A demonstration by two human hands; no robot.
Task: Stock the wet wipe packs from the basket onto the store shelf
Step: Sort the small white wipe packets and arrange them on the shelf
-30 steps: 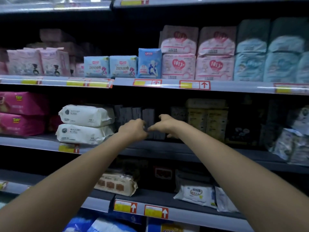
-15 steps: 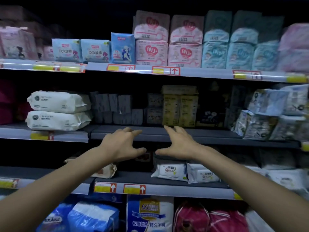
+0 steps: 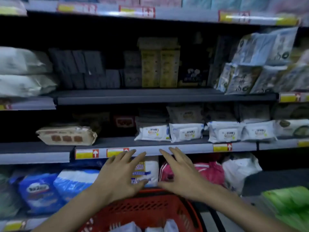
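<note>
I am holding my left hand (image 3: 120, 173) and right hand (image 3: 183, 174) above the red basket (image 3: 147, 212), fingers (image 3: 139, 158) spread, gripping nothing; wet wipe packs (image 3: 132, 228) are lying inside it, below the shelf (image 3: 184, 149).

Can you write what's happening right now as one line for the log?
left hand: open, empty | right hand: open, empty | red basket: below hands, holds packs | shelf: white wipe packs in row
</note>
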